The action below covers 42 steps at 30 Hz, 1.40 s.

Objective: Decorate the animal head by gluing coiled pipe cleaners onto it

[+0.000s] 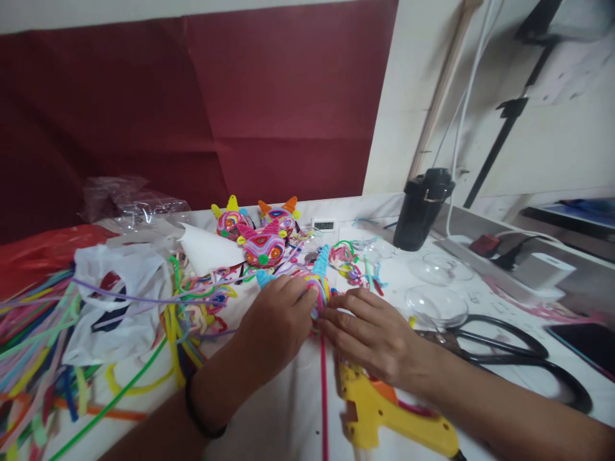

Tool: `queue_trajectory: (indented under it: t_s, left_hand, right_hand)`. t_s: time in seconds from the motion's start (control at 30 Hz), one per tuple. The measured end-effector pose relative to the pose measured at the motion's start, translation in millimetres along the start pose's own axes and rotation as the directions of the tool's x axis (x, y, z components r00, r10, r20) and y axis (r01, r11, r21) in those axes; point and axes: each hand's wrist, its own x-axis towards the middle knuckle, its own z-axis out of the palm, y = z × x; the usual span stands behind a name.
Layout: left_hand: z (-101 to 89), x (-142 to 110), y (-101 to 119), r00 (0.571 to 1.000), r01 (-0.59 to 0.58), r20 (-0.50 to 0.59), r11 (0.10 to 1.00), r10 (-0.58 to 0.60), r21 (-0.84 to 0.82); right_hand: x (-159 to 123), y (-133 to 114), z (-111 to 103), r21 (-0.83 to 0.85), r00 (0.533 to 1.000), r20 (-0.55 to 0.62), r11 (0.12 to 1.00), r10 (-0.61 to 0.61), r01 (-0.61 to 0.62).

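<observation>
My left hand point(276, 320) curls around a small multicoloured pipe-cleaner figure point(318, 282) with light-blue pointed ears at the table's middle. My right hand point(372, 333) presses its fingertips against the figure's right side and pinches a pink pipe cleaner point(323, 397) that trails toward me. Both hands are closed on the work. A yellow glue gun point(384, 413) lies under my right wrist. Three finished round figures point(262, 246) with coloured ears sit just behind.
Loose pipe cleaners point(43, 333) spread over the left of the table, with a white plastic bag point(120, 288). Black scissors point(519, 358), clear plastic half-domes point(435, 304), a black cup point(423, 208), a power strip point(485, 246) and a phone point(589, 346) lie on the right.
</observation>
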Motion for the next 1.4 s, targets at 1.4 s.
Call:
queue_trajectory:
  t_s: [1.4]
  left_hand:
    - [-2.8, -2, 9, 0.995, 0.09, 0.038, 0.996, -0.089, -0.003]
  right_hand:
    - [23, 9, -1, 0.542, 0.79, 0.149, 0.619, 0.595, -0.568]
